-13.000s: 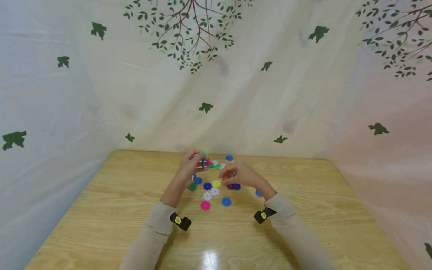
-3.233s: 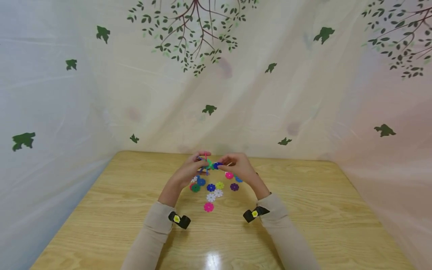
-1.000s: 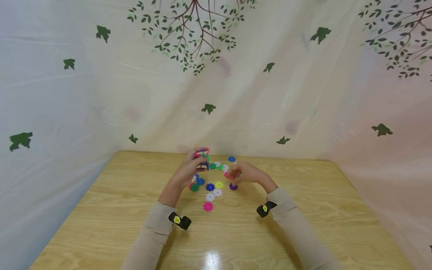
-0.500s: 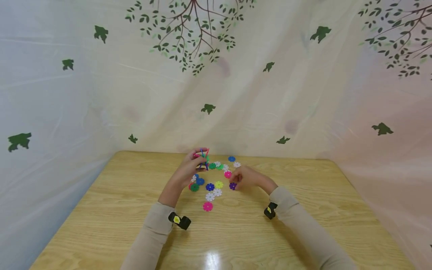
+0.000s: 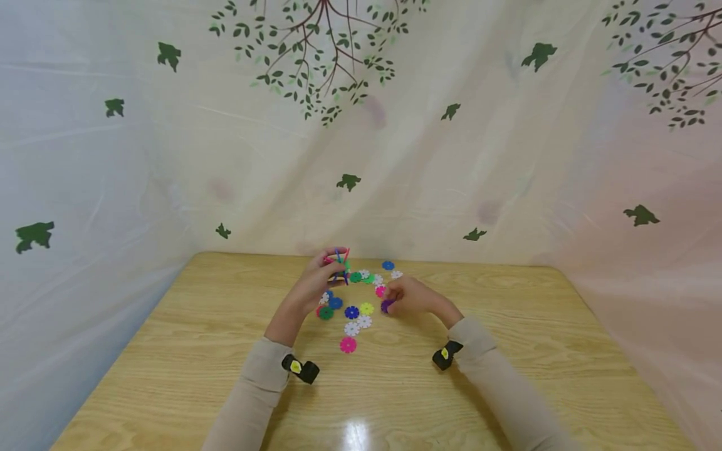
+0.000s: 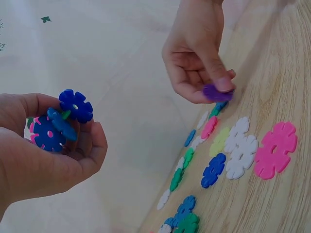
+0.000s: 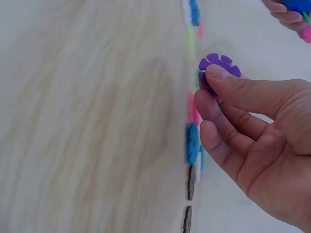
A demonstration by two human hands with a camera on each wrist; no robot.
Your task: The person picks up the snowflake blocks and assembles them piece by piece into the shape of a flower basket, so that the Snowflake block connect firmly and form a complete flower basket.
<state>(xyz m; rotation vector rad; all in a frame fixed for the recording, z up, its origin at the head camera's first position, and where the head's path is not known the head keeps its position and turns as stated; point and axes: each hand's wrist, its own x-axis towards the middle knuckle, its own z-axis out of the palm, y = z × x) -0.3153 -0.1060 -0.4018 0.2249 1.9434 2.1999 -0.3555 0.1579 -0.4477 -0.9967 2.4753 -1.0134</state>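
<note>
My left hand [image 5: 309,285] holds a cluster of interlocked snowflake discs [image 6: 48,136] in blue, pink and green above the far part of the table; the palm and fingers hide some of it. In my right hand [image 5: 416,294], a single purple snowflake disc [image 7: 224,62] is pinched between thumb and fingertips, apart from the cluster. A pink disc [image 5: 380,291] lies just left of the right hand. Between the two hands are green discs [image 5: 355,277] and a yellow disc [image 5: 366,309] on the wood.
Loose discs lie flat on the wooden table [image 5: 169,363]: a dark blue disc [image 5: 352,312], white discs [image 5: 352,329], a front pink disc [image 5: 348,344], a dark green disc [image 5: 326,312] and a far blue disc [image 5: 388,265]. A leaf-patterned cloth [image 5: 395,188] encloses the table's back and sides.
The hands were together at the cluster about three seconds ago, then the right hand drew back rightward. It has since picked the purple disc up off the table. The left hand stays still.
</note>
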